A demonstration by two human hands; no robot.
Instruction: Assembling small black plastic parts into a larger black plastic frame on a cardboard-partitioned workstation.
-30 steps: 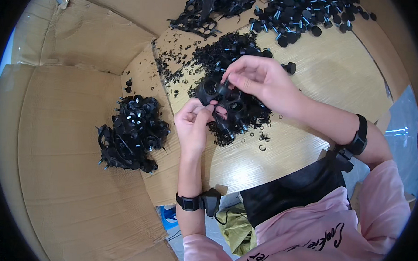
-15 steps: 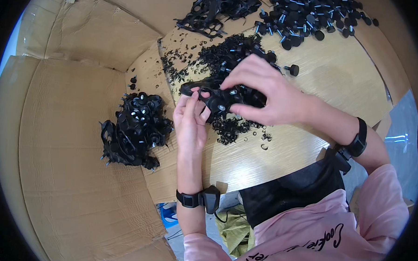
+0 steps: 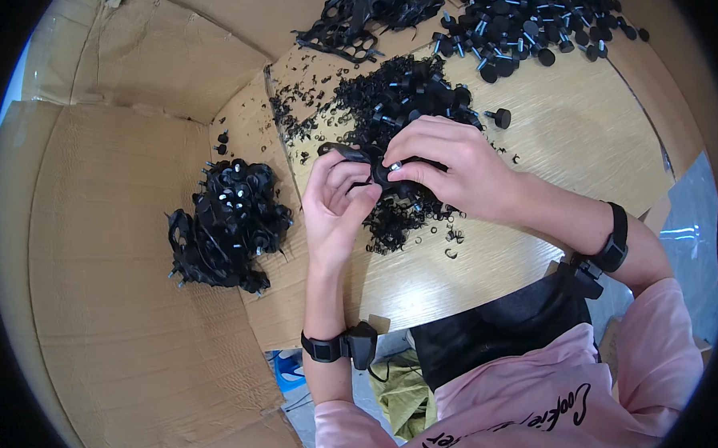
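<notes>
Over the middle of the table I hold a black rubber sheet [image 3: 352, 153], mostly hidden by my fingers. My left hand [image 3: 336, 199] has its fingers curled round the sheet's left part, thumb toward the centre. My right hand [image 3: 458, 160] pinches at the sheet's right part, where a bright metal bolt end [image 3: 394, 167] shows by the thumb and fingertips. Just beneath and beyond both hands lies a heap of small black rubber rings and scraps [image 3: 395, 229], with several black round-headed bolts [image 3: 413, 86] on its far side.
To the left, against a cardboard wall [image 3: 119, 213], sits a pile of black rubber sheets with bolts [image 3: 235, 219]. Holed rubber sheets [image 3: 368, 20] lie at the far edge. A large pile of black-headed bolts [image 3: 532, 31] is at the far right; one loose bolt [image 3: 501, 117] lies nearer.
The rubber sheet has turned and is now more covered by my fingers. My left fingers have curled further round it, and my right hand has moved slightly nearer.
</notes>
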